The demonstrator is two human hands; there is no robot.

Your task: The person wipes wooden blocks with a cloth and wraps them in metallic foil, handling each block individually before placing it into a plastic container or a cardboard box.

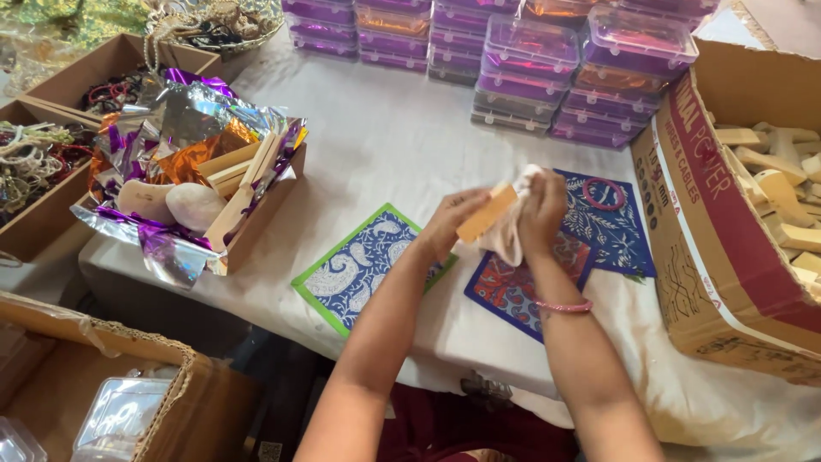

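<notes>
Right now: both hands are up over the white-covered table (376,145), working one small piece.
Left hand (453,221): fingers closed around a pale wooden block (486,212), holding it tilted.
Right hand (540,210): fingers bunched on a white cloth (511,233), pressed against the block — a pink bangle (563,305) on the wrist.
Block's place: held in the air, above the blue patterned cards (363,267).
Progress: judging by the scene, mid-wipe — one block in hand.
Left to do: a cardboard carton (710,222) at 3 o'clock holds many more wooden pieces (782,188).
Elsewhere: stacked purple-lidded boxes (547,68) at 12 o'clock; foil-lined tray (248,227) at 10.
</notes>
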